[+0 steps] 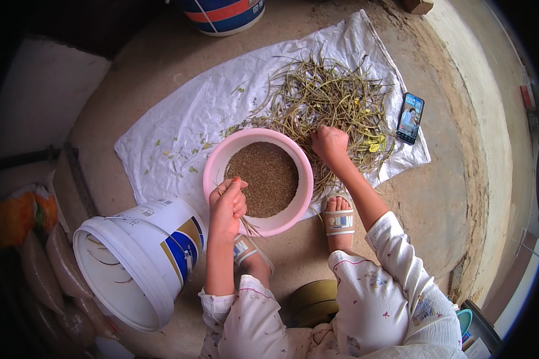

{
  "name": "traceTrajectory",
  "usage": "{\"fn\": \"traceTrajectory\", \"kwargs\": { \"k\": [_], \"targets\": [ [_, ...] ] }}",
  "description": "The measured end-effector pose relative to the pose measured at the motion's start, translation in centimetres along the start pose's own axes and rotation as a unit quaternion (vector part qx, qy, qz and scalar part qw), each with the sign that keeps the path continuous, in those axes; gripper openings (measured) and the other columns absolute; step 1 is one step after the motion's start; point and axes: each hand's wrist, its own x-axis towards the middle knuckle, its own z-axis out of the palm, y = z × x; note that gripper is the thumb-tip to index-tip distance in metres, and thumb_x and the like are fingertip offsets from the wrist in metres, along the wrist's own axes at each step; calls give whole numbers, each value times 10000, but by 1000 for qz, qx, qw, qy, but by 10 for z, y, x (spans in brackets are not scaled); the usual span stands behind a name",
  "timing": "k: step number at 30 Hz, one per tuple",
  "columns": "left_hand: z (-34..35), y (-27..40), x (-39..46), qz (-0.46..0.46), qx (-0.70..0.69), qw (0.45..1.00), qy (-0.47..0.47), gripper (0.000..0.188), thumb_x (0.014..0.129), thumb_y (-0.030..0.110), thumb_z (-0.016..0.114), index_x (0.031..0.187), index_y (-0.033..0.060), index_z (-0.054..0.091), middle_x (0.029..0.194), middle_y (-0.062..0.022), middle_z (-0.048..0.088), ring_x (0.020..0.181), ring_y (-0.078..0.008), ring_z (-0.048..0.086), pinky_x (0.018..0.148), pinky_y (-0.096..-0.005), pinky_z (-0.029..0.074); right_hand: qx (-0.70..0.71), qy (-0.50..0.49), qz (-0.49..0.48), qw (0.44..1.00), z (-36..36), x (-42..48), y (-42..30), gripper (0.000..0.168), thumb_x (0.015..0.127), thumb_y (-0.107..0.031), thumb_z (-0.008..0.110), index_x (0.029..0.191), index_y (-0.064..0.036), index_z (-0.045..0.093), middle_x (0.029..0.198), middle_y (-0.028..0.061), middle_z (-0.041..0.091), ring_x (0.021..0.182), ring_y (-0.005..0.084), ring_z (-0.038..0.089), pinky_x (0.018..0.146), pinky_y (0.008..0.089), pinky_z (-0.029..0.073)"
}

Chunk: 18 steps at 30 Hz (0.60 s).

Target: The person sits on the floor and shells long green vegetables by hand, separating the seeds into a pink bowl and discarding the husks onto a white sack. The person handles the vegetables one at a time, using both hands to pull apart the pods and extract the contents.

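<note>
My left hand (227, 207) is closed around a small bunch of thin dry pods (250, 227) at the left rim of a pink plastic basin (304, 184). Small brown seeds (269, 175) cover the basin's bottom. To the right of the basin, my right hand (331, 142) rests with curled fingers at the near part of a heap of slender green-brown pods (328, 96). Its fingertips are hidden, so whether it grips any pods does not show. The heap lies on a white woven plastic sheet (175, 116).
A white plastic bucket (152, 242) lies on its side at left, a few pods inside. A smartphone (410, 118) with a lit screen lies at the sheet's right edge. Behind the sheet stands a blue and orange bucket (224, 15). Filled bags (63, 264) sit at far left.
</note>
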Motion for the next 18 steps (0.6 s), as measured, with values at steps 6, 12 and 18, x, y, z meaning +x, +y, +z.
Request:
{"fn": "traceTrajectory", "kwargs": {
  "k": [6,12,18],
  "targets": [
    [-1,-3,1,-2,-3,1000,-7,178,920,189,589,824,39,583,531,74,340,403,-9,281,350,-177,200,68,81,24,994,7,-1,-2,192,762,-242,638,709,-57,640,637,159,635,597,317,641,559,406,500],
    [-2,-5,2,-9,-4,1000,-9,176,915,189,599,822,40,588,533,77,338,401,-9,277,351,-176,201,281,114,36,952,-41,-9,-10,104,778,-146,655,781,-51,614,630,88,590,617,268,598,609,354,473],
    [2,-6,0,9,11,1000,-8,152,901,176,620,837,38,624,533,78,360,390,-6,281,352,-179,199,459,114,-50,880,-72,-9,-31,77,862,-61,579,858,7,543,690,102,619,671,223,625,656,313,480]
  ]
}}
